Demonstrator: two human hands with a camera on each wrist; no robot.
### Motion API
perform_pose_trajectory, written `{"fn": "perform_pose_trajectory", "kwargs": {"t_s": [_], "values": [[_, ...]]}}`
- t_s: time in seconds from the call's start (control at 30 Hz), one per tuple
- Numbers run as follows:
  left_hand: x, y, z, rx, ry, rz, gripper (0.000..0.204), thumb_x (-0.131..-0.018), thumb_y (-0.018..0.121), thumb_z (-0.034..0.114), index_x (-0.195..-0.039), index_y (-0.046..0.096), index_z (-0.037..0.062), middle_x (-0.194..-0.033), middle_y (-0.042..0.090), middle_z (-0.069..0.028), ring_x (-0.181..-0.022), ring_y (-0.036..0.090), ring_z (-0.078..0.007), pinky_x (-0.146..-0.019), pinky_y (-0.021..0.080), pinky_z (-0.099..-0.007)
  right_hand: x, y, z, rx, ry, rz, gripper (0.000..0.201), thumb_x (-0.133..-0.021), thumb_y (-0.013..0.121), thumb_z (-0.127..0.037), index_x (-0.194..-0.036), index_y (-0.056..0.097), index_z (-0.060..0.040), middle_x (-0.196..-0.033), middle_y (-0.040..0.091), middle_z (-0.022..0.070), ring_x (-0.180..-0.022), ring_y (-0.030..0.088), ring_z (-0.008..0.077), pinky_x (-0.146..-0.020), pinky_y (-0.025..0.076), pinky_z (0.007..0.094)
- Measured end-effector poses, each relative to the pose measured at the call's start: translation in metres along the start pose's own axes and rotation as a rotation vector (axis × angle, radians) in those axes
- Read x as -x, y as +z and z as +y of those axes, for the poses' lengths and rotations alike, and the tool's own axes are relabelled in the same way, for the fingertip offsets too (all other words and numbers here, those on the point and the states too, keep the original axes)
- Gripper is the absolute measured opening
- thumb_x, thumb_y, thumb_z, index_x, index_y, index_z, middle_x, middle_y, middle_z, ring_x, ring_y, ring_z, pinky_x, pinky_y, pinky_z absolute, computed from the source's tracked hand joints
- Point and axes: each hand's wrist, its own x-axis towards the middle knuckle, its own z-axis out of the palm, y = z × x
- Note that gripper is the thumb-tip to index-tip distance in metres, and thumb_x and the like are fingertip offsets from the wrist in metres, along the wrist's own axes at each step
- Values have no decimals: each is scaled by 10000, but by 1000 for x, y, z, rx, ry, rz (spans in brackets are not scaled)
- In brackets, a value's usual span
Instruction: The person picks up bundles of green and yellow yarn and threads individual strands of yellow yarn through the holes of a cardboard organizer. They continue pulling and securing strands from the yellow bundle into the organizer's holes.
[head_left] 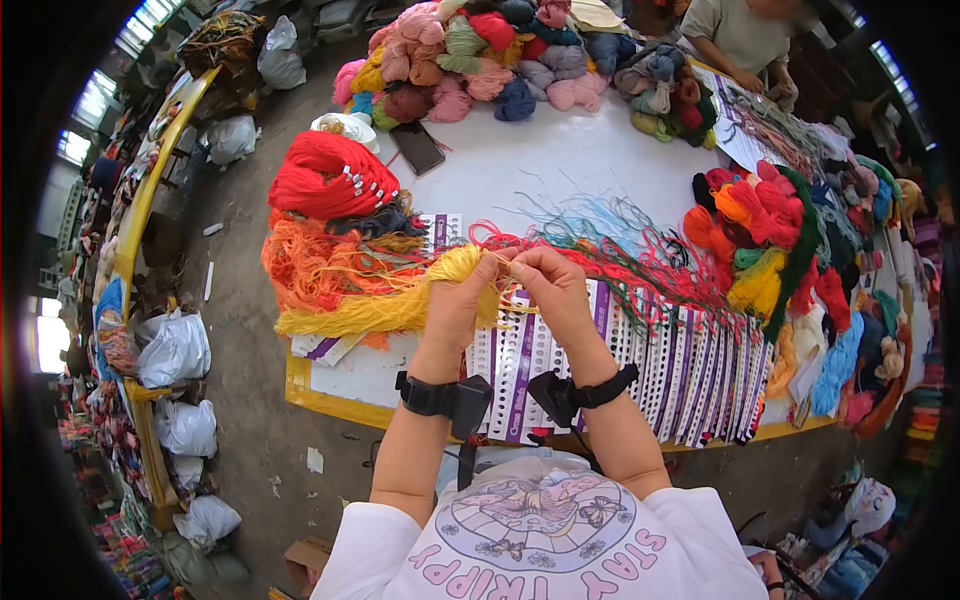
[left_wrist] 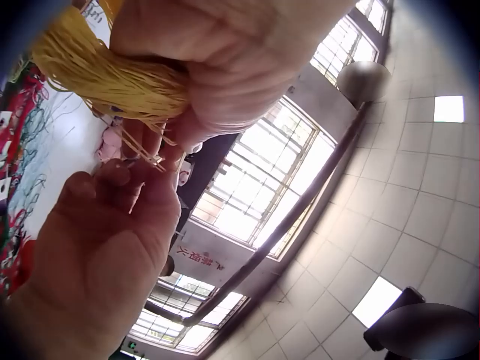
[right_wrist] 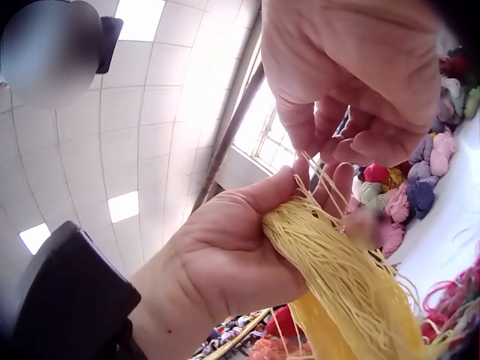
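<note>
A thick hank of yellow yarn point(head_left: 360, 308) runs from the left of the table up to my left hand point(head_left: 460, 305). That hand grips the looped end, its thumb and fingers curled round the yarn point(right_wrist: 337, 262) in the right wrist view. My right hand point(head_left: 556, 292) is close beside it, thumb and fingertips pinching a few loose yellow strands point(right_wrist: 319, 174) at the end of the hank. In the left wrist view the fingertips of both hands meet at these strands. Below the hands lie white and purple cards point(head_left: 520, 365) with rows of holes.
Red yarn point(head_left: 325, 175) and orange yarn point(head_left: 310, 260) are heaped at the left. Red and green threads point(head_left: 640, 270) trail over the punched cards. A phone point(head_left: 417, 148) lies farther back, before piled skeins point(head_left: 460, 50). Another person point(head_left: 745, 45) is at the far right.
</note>
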Motion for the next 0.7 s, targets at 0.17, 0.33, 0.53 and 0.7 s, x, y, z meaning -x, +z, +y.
{"fn": "perform_pose_trajectory", "kwargs": {"t_s": [0.17, 0.33, 0.53, 0.7], "values": [[-1, -17, -8, 161, -25, 17, 165, -872, 519, 173, -932, 558, 24, -813, 581, -39, -707, 549, -99, -665, 463, -231, 9, -26, -5, -58, -10, 78, 175, -826, 506, -137, -905, 599, -12, -936, 581, 92, -802, 570, 145, -616, 487, 274], [13, -141, 35, 571, 253, 53, 208, -891, 480, 280, -891, 533, 79, -581, 385, 64, -503, 381, -49, -521, 401, -219, 100, -293, -44, -867, -252, 407, 249, -820, 429, -146, -890, 594, 28, -913, 604, 203, -878, 582, 291, -845, 430, 472], [-3, -54, -59, 268, -255, 23, 234, -879, 498, 290, -939, 573, 76, -625, 432, 25, -543, 411, -69, -496, 370, -208, 93, -245, -33, 76, -327, 859, 133, -817, 396, -116, -703, 455, -80, -711, 433, 0, -591, 438, 130, -669, 508, 331], [-7, 22, -134, -57, -561, -57, 166, -812, 607, 157, -930, 600, 40, -586, 447, 52, -496, 412, -50, -461, 347, -203, 65, -112, 50, -128, 345, 120, 244, -872, 499, -305, -979, 532, -88, -643, 417, -45, -507, 422, 28, -423, 438, 194]]}}
